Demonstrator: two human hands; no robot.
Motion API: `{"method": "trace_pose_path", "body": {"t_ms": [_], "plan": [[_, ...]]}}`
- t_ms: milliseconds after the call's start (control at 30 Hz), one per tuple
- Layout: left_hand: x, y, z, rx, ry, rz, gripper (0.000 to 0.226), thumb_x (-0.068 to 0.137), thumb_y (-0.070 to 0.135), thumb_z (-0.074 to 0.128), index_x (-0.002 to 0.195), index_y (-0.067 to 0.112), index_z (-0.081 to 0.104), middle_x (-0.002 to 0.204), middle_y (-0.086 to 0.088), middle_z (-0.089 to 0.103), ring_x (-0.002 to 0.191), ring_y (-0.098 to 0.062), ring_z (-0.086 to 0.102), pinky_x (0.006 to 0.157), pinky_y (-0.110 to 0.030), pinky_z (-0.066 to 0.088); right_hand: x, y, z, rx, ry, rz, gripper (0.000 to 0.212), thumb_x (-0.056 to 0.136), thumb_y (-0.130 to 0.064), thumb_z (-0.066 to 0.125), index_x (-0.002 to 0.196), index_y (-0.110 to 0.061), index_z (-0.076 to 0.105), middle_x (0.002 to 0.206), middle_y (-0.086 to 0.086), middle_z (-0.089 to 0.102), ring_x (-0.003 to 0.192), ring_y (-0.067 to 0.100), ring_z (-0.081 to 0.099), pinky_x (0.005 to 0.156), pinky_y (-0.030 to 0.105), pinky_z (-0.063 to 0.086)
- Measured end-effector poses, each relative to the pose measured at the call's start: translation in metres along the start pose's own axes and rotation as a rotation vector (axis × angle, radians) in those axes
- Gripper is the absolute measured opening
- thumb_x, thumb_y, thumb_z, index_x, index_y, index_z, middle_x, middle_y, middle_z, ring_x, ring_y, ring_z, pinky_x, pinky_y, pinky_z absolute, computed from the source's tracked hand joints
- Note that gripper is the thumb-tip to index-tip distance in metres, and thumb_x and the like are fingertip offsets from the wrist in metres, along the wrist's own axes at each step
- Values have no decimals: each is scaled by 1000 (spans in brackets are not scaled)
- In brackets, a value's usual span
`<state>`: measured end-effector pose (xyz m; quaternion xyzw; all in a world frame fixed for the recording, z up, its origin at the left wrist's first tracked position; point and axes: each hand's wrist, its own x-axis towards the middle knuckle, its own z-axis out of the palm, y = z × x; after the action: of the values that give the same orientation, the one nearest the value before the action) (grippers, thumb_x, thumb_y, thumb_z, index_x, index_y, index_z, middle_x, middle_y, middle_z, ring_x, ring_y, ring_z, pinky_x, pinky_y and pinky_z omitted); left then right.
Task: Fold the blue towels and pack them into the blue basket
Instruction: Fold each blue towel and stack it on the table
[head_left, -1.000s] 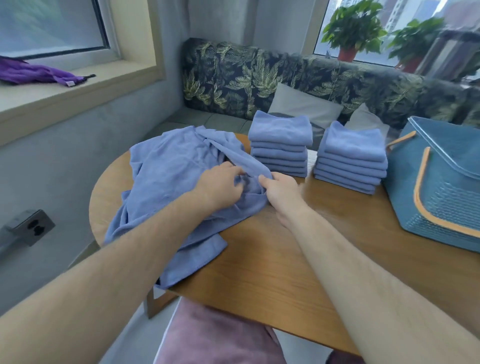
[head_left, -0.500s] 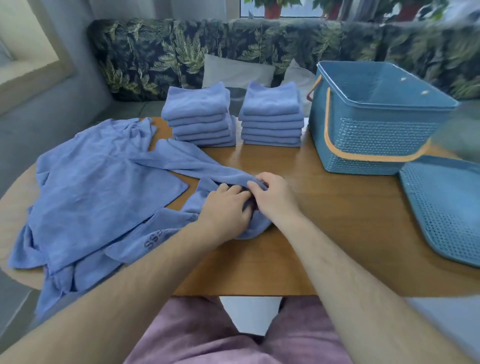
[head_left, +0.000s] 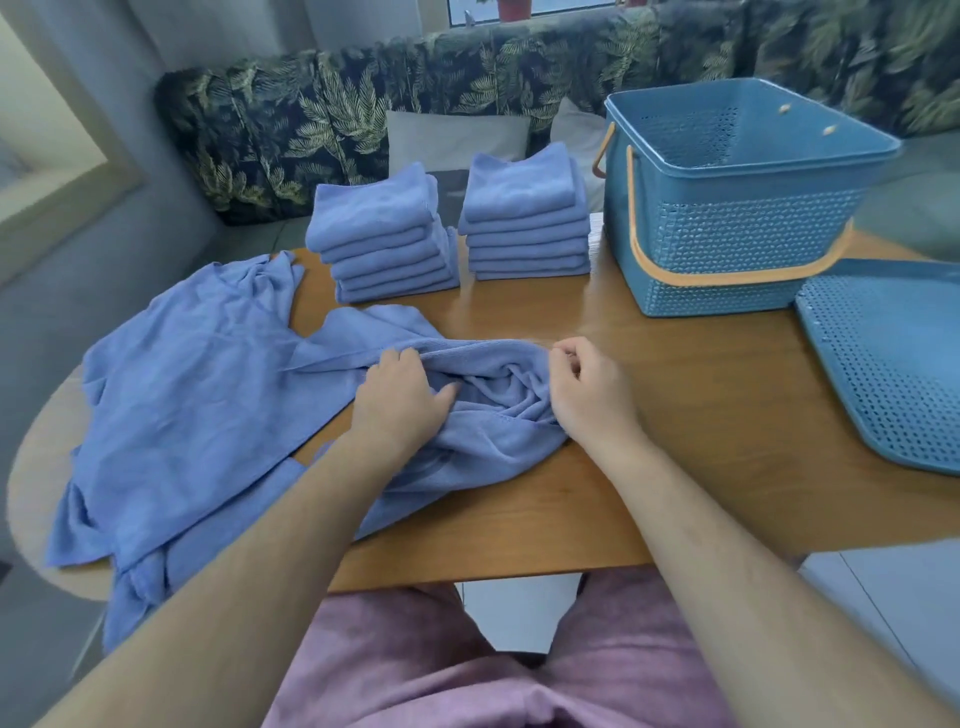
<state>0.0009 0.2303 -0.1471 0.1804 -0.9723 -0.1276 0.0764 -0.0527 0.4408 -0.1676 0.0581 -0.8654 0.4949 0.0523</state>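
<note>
While hands (head_left: 400, 402) (head_left: 589, 395) grip it, towel (head_left: 493, 387) stretches left-right.

Two folded-towel stacks (head_left: 382, 244) (head_left: 524, 223), one blue basket (head_left: 727, 239), one lid (head_left: 893, 364), two hands (head_left: 400, 400) (head_left: 587, 395), one table (head_left: 675, 415).

The left hand (head_left: 400, 402) and right hand (head_left: 589, 402) are bare, as are both forearms (head_left: 249, 561); mauve-pink legwear (head_left: 467, 670) (soft, slightly fuzzy cloth) fills the bottom centre.
</note>
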Motion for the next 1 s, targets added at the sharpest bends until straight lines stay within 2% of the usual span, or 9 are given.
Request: {"method": "trace_pose_path", "body": {"t_ms": [100, 233, 367, 467, 600, 733, 800, 867, 1000], "plan": [[-14, 2, 14, -87, 67, -104, 56, 90, 56, 61, 110, 4, 51, 118, -14, 52, 112, -34, 53, 95, -44, 47, -8, 5, -5, -77, 25, -11, 21, 90, -28, 51, 101, -24, 69, 93, -9, 67, 95, 16, 62, 85, 36, 52], [-19, 2, 14, -176, 72, -122, 41, 95, 45, 57, 116, 11, 53, 125, -11, 50, 118, -33, 49, 100, -46, 41, -18, 9, -8, -222, -3, -92, 16, 78, -48, 59, 76, -33, 65, 88, -10, 60, 90, 17, 59, 80, 35, 51], [-22, -2, 9, -242, 104, -45, 16, 96, 31, 56, 100, 16, 53, 110, -6, 56, 103, -30, 54, 90, -47, 45, -19, 7, -12, -231, -30, -159, 11, 92, -37, 62, 85, -30, 67, 89, -14, 58, 87, 13, 59, 82, 32, 47], [-29, -4, 7, -344, 168, -9, 11, 97, 28, 56, 96, 18, 51, 91, 1, 60, 89, -24, 57, 84, -46, 48, -18, 5, -15, -115, -8, -111, 12, 99, -33, 55, 92, -27, 61, 86, -15, 62, 85, 11, 59, 77, 30, 44], [-32, -6, 3, -579, 168, -69, 14, 101, 33, 54, 104, 20, 50, 84, 7, 59, 80, -10, 59, 77, -32, 45, -17, 3, -16, -15, 14, -72, 13, 103, -32, 50, 101, -22, 58, 91, -14, 65, 89, 13, 61, 78, 34, 47], [-33, -10, 1, -774, 222, -99, 11, 99, 22, 58, 105, 17, 49, 89, 5, 52, 69, 7, 51, 66, -13, 39, -14, 4, -18, 118, 37, -24, 8, 102, -33, 55, 97, -27, 58, 91, -15, 67, 86, 4, 63, 78, 31, 50], [-33, -13, 0, -851, 232, -119, 13, 97, 16, 60, 105, 18, 50, 96, 2, 52, 74, 1, 50, 69, -11, 40, -14, 5, -20, 173, 46, -10, 7, 101, -34, 58, 96, -29, 60, 91, -14, 71, 86, 1, 65, 79, 30, 53], [-33, -15, -1, -932, 212, -130, 17, 93, 9, 58, 104, 22, 52, 98, 2, 54, 76, -10, 49, 72, -21, 43, -16, 4, -21, 214, 43, -5, 4, 100, -31, 60, 100, -28, 63, 91, -15, 72, 86, -3, 66, 80, 26, 53], [-38, -18, -7, -1096, 126, -149, 31, 85, -2, 51, 99, 24, 62, 84, -1, 50, 68, -17, 41, 62, -29, 38, -18, 1, -23, 313, 32, -9, 7, 99, -26, 62, 104, -29, 65, 91, -12, 75, 87, -1, 68, 79, 23, 50]]}}
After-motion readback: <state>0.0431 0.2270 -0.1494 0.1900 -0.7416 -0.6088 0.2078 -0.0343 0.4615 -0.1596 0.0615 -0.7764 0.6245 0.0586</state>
